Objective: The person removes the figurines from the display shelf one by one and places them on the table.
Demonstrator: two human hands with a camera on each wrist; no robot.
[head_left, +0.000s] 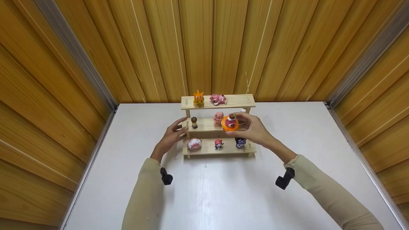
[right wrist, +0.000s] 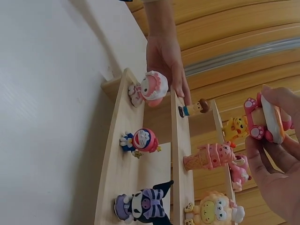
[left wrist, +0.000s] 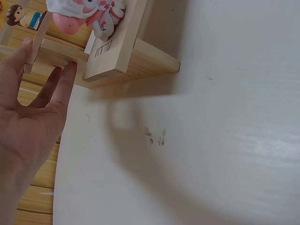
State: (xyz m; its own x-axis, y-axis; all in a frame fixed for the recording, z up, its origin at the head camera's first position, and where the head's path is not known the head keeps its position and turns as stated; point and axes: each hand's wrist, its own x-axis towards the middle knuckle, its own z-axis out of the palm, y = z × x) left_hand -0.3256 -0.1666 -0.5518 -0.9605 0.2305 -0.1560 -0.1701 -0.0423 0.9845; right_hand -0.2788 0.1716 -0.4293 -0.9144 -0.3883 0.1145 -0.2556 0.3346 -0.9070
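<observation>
Head view: My right hand (head_left: 255, 129) held an orange-and-pink figurine (head_left: 230, 123) before the right half of the wooden shelf (head_left: 239, 101), thumb and fingers pinching its round orange rim. My left hand (head_left: 171, 137) gripped the shelf's left end at the middle tier.

Left wrist view: That grip was narrow, digits about the shelf's end, near a white-and-pink figure (left wrist: 89, 7) on its lowest tier. The held figurine lay out of sight.

Right wrist view: The figurine hung in my pinch, apart from the shelf — its pink feet (right wrist: 255, 132) left uncovered. It looked light and stiff, probably moulded plastic, perhaps slippery where glossy. The rim seemed the surest hold — the small topping likely the most fragile.
</observation>
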